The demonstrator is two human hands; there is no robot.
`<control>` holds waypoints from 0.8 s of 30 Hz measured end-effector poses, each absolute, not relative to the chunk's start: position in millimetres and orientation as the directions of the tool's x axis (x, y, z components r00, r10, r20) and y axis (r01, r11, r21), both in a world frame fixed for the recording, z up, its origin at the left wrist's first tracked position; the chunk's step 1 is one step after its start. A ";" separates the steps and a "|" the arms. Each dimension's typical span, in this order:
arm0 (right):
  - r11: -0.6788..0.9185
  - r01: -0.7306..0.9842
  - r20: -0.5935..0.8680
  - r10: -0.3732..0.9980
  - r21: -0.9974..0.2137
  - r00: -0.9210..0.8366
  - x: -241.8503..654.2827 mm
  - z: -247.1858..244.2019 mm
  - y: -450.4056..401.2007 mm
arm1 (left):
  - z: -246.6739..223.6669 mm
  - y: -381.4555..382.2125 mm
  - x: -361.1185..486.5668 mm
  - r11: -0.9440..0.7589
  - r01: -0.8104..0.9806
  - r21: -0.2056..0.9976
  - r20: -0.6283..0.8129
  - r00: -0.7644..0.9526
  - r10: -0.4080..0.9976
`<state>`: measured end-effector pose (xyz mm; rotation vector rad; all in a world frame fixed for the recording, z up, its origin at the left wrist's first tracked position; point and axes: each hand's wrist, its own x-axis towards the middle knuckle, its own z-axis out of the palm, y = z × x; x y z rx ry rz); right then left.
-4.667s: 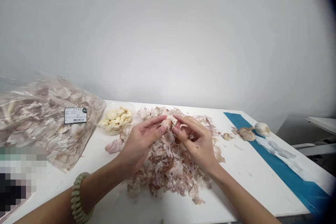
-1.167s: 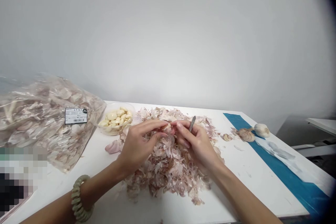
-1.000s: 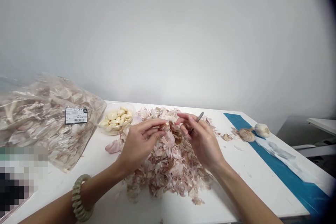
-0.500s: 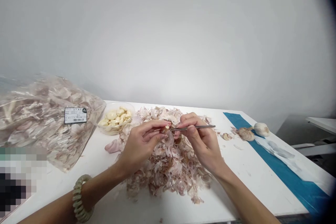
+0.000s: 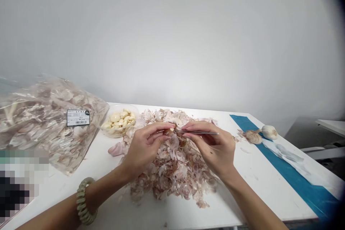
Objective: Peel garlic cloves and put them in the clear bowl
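With both hands working above a heap of garlic skins [image 5: 172, 176] on the white bench [image 5: 256, 194], the left hand [image 5: 144, 147] closes its grip on a small garlic clove [image 5: 170, 131], partly hidden by the fingertips. The right hand [image 5: 215, 151] grips a slender metal pick [image 5: 199, 132] firmly between its fingers, holding it level, tip at the clove.

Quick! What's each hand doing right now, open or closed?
Left hand: closed, fingers pinching a garlic clove.
Right hand: closed, holding a thin metal pick.
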<state>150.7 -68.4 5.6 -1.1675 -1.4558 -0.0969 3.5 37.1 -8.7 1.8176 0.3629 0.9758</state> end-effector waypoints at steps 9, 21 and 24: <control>0.510 0.696 0.781 0.613 -0.506 0.119 156.0 7.5 -68.4 | -13.8 43.9 5.0 -0.678 -0.136 0.722 0.616 0.574 0.540; 0.521 0.775 0.816 0.578 -0.356 -0.014 156.7 10.8 -70.2 | -19.2 44.3 4.4 -0.877 -0.081 0.474 0.790 0.479 0.383; 0.524 0.786 0.836 0.549 -0.328 -0.017 155.7 8.5 -71.0 | -19.4 43.0 5.3 -0.860 -0.070 0.506 0.774 0.477 0.417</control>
